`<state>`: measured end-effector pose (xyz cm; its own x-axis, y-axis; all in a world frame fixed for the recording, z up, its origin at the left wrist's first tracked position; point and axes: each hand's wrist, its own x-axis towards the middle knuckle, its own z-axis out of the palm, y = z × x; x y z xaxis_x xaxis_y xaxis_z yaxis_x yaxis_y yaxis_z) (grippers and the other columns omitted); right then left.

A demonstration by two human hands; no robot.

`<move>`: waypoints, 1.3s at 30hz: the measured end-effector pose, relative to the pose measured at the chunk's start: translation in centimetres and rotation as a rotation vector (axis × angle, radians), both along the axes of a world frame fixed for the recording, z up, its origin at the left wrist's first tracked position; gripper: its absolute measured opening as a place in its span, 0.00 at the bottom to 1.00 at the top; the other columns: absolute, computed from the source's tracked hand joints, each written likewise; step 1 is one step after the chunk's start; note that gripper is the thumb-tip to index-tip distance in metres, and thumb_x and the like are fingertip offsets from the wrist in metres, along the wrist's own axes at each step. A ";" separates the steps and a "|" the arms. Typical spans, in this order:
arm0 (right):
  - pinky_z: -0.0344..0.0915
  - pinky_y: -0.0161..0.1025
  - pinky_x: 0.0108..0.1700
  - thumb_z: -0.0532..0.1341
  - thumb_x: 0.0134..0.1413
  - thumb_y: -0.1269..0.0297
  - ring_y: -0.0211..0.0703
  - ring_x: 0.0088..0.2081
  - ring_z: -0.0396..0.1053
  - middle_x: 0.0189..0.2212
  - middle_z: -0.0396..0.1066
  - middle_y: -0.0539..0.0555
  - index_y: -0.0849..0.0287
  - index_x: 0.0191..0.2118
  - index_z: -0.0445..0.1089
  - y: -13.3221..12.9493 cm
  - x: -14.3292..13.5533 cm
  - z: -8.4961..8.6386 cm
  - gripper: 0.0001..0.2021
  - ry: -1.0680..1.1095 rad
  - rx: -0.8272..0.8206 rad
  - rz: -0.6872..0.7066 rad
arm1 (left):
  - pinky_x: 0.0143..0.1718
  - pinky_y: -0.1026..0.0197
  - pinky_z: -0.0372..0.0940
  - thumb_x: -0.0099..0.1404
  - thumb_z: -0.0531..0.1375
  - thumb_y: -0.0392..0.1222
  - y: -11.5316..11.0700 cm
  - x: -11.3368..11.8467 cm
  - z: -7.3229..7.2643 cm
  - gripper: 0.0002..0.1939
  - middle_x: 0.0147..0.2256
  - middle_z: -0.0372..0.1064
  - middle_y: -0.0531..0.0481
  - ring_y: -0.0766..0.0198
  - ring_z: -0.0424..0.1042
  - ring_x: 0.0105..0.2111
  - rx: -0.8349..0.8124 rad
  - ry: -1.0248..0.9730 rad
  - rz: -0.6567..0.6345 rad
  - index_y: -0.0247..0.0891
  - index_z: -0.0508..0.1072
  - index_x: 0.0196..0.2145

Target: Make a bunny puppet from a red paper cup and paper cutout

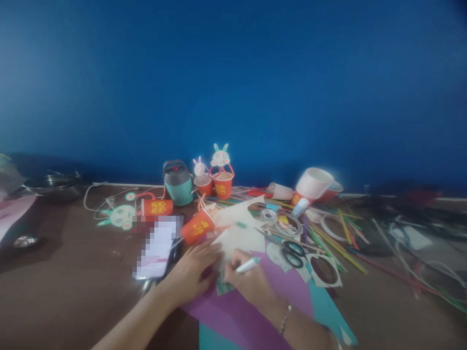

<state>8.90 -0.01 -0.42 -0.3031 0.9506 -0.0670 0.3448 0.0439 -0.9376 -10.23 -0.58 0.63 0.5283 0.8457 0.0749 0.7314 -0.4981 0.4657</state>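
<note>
My right hand (248,279) is closed around a white marker (248,265), its tip end low over a small pale piece that is partly hidden by my fingers. My left hand (195,270) lies flat with spread fingers on the left side of that piece. Purple paper (233,321) and teal paper (328,311) are under my hands. A white sheet (241,240) lies just beyond my fingertips. Left of my left hand is a phone (158,253). A tipped red cup (198,227) rests behind that hand.
Scissors (294,254) and a white square with a round hole (324,270) lie to the right, among coloured sticks (339,248). Behind stand a teal container (178,187), a red cup with a rabbit (222,187) and stacked white cups (314,183). A metal pan (51,183) is far left.
</note>
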 end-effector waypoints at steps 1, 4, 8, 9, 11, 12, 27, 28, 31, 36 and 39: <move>0.47 0.30 0.22 0.56 0.49 0.66 0.32 0.20 0.49 0.16 0.49 0.41 0.55 0.21 0.50 0.0 0.0 0.0 0.12 -0.002 0.004 0.000 | 0.60 0.44 0.56 0.59 0.58 0.34 0.0 0.0 0.1 0.26 0.59 0.61 0.47 0.50 0.55 0.61 0.001 -0.004 0.000 0.41 0.67 0.56; 0.46 0.31 0.21 0.56 0.47 0.68 0.32 0.20 0.48 0.15 0.48 0.41 0.55 0.20 0.50 0.0 0.0 -0.1 0.12 -0.014 0.018 0.003 | 0.60 0.44 0.56 0.59 0.58 0.34 0.0 -0.1 0.0 0.26 0.59 0.61 0.48 0.50 0.56 0.61 0.005 -0.009 0.001 0.42 0.67 0.56; 0.44 0.31 0.21 0.55 0.45 0.71 0.32 0.19 0.47 0.15 0.46 0.42 0.55 0.19 0.48 0.0 -0.1 -0.1 0.12 -0.027 0.018 0.005 | 0.60 0.44 0.56 0.60 0.58 0.36 0.0 -0.1 -0.3 0.25 0.60 0.61 0.48 0.51 0.55 0.61 0.012 -0.007 0.005 0.42 0.67 0.56; 0.44 0.31 0.21 0.54 0.44 0.71 0.32 0.19 0.46 0.15 0.45 0.42 0.55 0.19 0.48 0.0 -0.1 -0.1 0.12 -0.027 0.020 0.007 | 0.60 0.44 0.56 0.60 0.57 0.36 0.0 -0.1 -0.4 0.25 0.60 0.61 0.48 0.52 0.55 0.61 0.015 -0.009 0.005 0.43 0.67 0.56; 0.43 0.32 0.21 0.54 0.43 0.72 0.32 0.20 0.45 0.15 0.45 0.42 0.55 0.19 0.48 0.0 0.0 -0.1 0.12 -0.026 0.033 0.014 | 0.60 0.44 0.56 0.61 0.57 0.36 0.0 -0.1 -0.6 0.25 0.60 0.60 0.49 0.52 0.55 0.61 0.019 -0.014 0.002 0.43 0.66 0.56; 0.42 0.32 0.21 0.54 0.42 0.72 0.32 0.20 0.45 0.15 0.45 0.42 0.55 0.19 0.48 0.0 0.0 -0.1 0.12 -0.024 0.039 0.019 | 0.60 0.44 0.56 0.61 0.57 0.36 0.0 -0.1 -0.6 0.25 0.60 0.61 0.49 0.52 0.55 0.61 0.020 -0.016 0.002 0.43 0.66 0.56; 0.42 0.33 0.23 0.53 0.41 0.73 0.33 0.21 0.47 0.16 0.46 0.42 0.55 0.19 0.48 0.1 0.1 -0.1 0.11 -0.025 0.057 0.021 | 0.59 0.44 0.57 0.61 0.57 0.36 0.1 0.0 -0.3 0.24 0.59 0.61 0.47 0.51 0.56 0.61 0.011 -0.010 -0.001 0.42 0.67 0.56; 0.42 0.33 0.23 0.53 0.41 0.72 0.33 0.21 0.47 0.16 0.46 0.42 0.55 0.19 0.48 0.1 0.1 -0.2 0.11 -0.025 0.052 0.021 | 0.59 0.43 0.57 0.61 0.57 0.37 0.1 0.0 -0.3 0.24 0.59 0.61 0.47 0.51 0.55 0.61 0.010 -0.010 -0.002 0.42 0.67 0.56; 0.42 0.32 0.22 0.53 0.41 0.73 0.32 0.20 0.46 0.16 0.45 0.42 0.55 0.19 0.48 0.1 0.1 -0.3 0.11 -0.020 0.042 0.030 | 0.59 0.43 0.56 0.61 0.57 0.36 0.1 -0.1 -0.4 0.24 0.59 0.61 0.47 0.51 0.55 0.61 0.013 -0.008 -0.003 0.42 0.67 0.56; 0.42 0.32 0.21 0.54 0.40 0.71 0.31 0.20 0.45 0.16 0.45 0.42 0.55 0.18 0.48 0.1 0.0 -0.3 0.11 0.000 0.014 0.023 | 0.60 0.45 0.57 0.60 0.57 0.36 0.0 0.0 -0.3 0.24 0.59 0.61 0.47 0.52 0.56 0.61 0.015 -0.008 0.004 0.42 0.67 0.55; 0.43 0.31 0.21 0.54 0.39 0.68 0.31 0.19 0.46 0.15 0.46 0.42 0.55 0.18 0.49 0.3 0.1 0.1 0.10 0.063 -0.029 -0.004 | 0.59 0.44 0.57 0.60 0.57 0.36 0.0 0.1 -0.2 0.25 0.59 0.61 0.47 0.51 0.55 0.61 0.013 0.000 -0.002 0.42 0.67 0.56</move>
